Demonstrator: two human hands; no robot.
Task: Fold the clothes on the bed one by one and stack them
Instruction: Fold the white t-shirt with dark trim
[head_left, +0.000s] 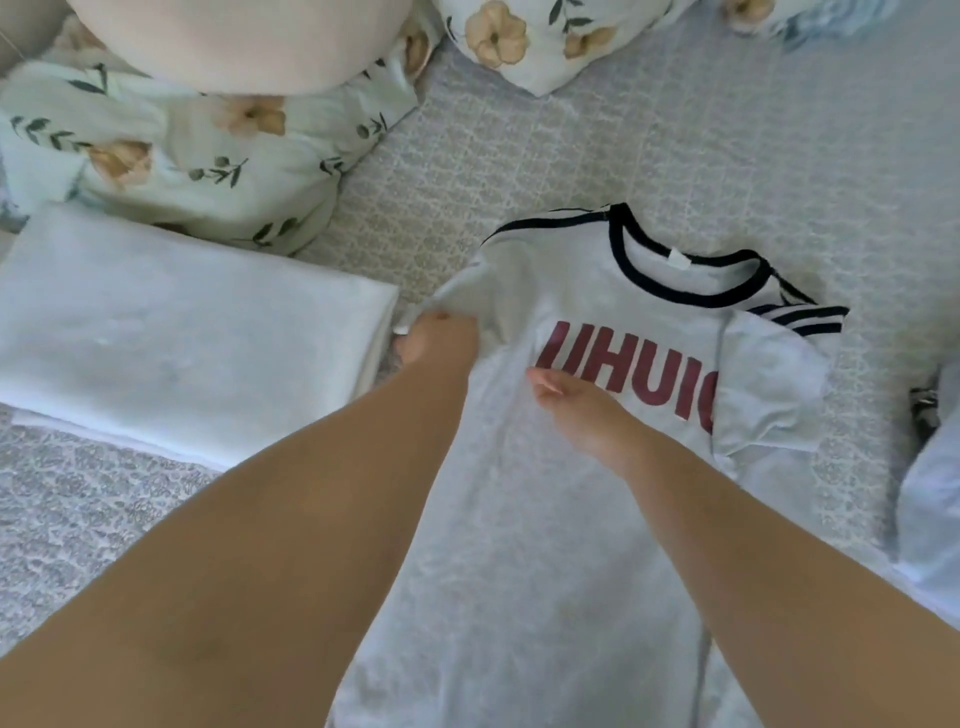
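At the far left, a folded white cloth lies flat on the bed, below a floral pillow and a round pale cushion. A second floral pillow sits at the top edge.

Just right of the folded cloth, the left hand reaches forward on a long straight forearm, its grip closed on the left sleeve of the T-shirt, fingers curled round the bunched fabric at the sleeve's edge. The sleeve is pulled out toward the folded cloth, nearly touching it.

The T-shirt lies face up on the patterned grey bed, its long axis running from the viewer away to the dark-trimmed collar, which points toward the top right. Red letters cross the chest.

The right hand rests on the chest of the shirt at the lower left of the lettering, back of the hand up; its fingers point left, and whether they press flat or pinch cloth cannot be told. The forearm comes in from the lower right.

Further right, the shirt's right sleeve is folded in over the body, covering the end of the lettering, with dark stripes showing at the shoulder. At the right edge lies another pale garment.
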